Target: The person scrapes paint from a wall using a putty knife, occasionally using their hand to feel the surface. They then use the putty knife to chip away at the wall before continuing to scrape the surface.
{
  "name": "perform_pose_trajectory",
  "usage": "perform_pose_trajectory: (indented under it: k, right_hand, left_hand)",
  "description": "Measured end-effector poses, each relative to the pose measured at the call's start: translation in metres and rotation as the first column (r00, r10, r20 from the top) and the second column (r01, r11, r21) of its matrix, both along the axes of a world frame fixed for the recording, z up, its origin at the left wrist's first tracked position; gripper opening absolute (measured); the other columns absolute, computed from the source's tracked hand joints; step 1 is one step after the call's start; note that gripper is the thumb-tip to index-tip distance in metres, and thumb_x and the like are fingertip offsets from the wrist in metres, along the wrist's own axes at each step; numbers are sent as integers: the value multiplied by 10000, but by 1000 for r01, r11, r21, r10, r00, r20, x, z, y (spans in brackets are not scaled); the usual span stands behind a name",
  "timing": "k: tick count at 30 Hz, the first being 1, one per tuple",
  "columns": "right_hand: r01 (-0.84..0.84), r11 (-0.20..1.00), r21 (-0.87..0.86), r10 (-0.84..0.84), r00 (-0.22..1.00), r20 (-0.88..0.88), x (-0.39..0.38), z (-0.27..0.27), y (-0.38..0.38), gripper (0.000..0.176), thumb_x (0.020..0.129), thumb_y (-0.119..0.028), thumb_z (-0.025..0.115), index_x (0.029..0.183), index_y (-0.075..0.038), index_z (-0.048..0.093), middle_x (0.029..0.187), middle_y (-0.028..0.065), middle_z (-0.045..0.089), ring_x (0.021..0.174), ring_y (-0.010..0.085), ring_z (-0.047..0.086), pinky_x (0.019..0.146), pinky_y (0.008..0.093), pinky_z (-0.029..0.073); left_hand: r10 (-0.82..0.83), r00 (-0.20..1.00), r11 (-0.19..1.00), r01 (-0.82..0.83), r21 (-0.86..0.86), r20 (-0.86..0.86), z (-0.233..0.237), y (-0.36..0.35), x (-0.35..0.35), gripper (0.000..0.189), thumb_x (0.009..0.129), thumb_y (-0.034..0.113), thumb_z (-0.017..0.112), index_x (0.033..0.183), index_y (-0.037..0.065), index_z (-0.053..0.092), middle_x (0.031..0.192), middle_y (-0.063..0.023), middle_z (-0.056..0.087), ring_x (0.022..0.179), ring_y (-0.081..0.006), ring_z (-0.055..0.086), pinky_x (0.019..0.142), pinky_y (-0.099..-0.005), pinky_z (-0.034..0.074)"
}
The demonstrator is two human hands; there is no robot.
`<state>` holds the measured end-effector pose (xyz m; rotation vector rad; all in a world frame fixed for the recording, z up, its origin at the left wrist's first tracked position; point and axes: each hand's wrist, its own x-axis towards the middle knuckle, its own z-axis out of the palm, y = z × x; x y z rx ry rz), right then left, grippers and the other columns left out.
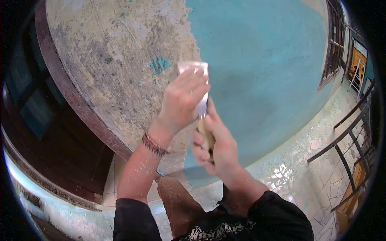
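Note:
My right hand (219,140) is wrapped round the pale handle of a scraper (202,106), which points up the wall. The fingers of my left hand (183,98) lie pressed on the scraper's broad metal blade, near its top edge. Around the blade, the wall's bare, mottled plaster (116,60) meets the turquoise paint (257,80) along a ragged edge. A small turquoise patch (160,65) with scratch lines remains on the plaster, just left of the blade. A braided bracelet is on my left wrist, and pale dust speckles my forearm.
A dark wooden door (52,140) with glass panes stands at the left. At the right are a barred window (334,44), a black metal railing (341,150) and a ladder (357,78). Pale flakes are scattered on the tiled floor (299,180).

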<state>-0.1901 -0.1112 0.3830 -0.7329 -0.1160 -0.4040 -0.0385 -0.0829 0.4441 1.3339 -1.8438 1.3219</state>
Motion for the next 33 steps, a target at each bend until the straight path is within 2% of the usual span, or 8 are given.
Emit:
perform_pose_trajectory:
  k: [6,12,17,19,21,24,27,33]
  right_hand:
    - [-23,998,51,22,999,23,-8,20,13,574,1034,-314,324,1553,-328,80,747,33,452,412,94,372,350,211,301]
    - [26,991,-128,-29,999,-23,7,-16,1,588,1033,-317,330,1558,-296,67,714,22,447,400,89,371,338,215,311]
    - [-19,998,-60,23,998,63,11,3,-7,594,1032,-310,327,1561,-272,60,702,24,442,397,88,370,344,217,316]
    - [-63,998,-8,63,994,85,4,-8,-4,595,1033,-305,324,1562,-269,55,703,26,440,398,87,368,348,216,316]
    - [-75,993,-87,74,997,-15,2,-22,-4,598,1034,-299,320,1563,-267,44,702,29,436,398,89,364,347,217,314]
    - [-15,994,-112,18,999,28,13,-17,-8,601,1035,-301,321,1563,-259,38,700,33,435,397,92,360,348,218,311]
    - [-62,997,-54,68,993,102,16,-20,-12,605,1035,-300,329,1564,-254,39,695,37,440,396,97,362,349,227,312]
    - [-12,994,-104,14,1000,13,10,-13,-15,601,1035,-286,332,1564,-245,50,680,35,439,388,100,364,348,229,312]
  left_hand:
    - [-79,994,991,86,105,-71,7,0,6,177,684,30,666,861,21,659,999,-125,682,1050,-320,643,962,-449,496]
    - [-30,999,999,29,26,17,-15,7,7,167,690,12,654,857,8,639,1000,-130,680,1058,-322,638,971,-453,493]
    - [-18,999,1000,18,1,34,13,-2,4,138,708,10,659,844,5,638,1009,-144,675,1066,-321,640,981,-468,489]
    - [-3,1000,1000,3,11,18,-11,8,0,130,706,8,659,835,6,635,1001,-144,674,1060,-323,642,978,-468,491]
    - [5,1000,1000,-5,19,22,-18,7,4,123,705,6,658,825,6,633,993,-144,673,1054,-326,644,974,-469,493]
    - [0,1000,1000,1,-24,23,-16,2,6,133,693,3,658,825,3,633,982,-142,671,1042,-331,646,973,-471,493]
    - [-11,1000,1000,11,6,13,-8,3,2,119,701,2,660,816,1,632,974,-142,669,1042,-330,645,974,-468,493]
    - [-10,999,1000,11,-9,34,-9,-3,5,105,715,9,656,816,-5,632,947,-136,666,1037,-321,645,966,-465,498]
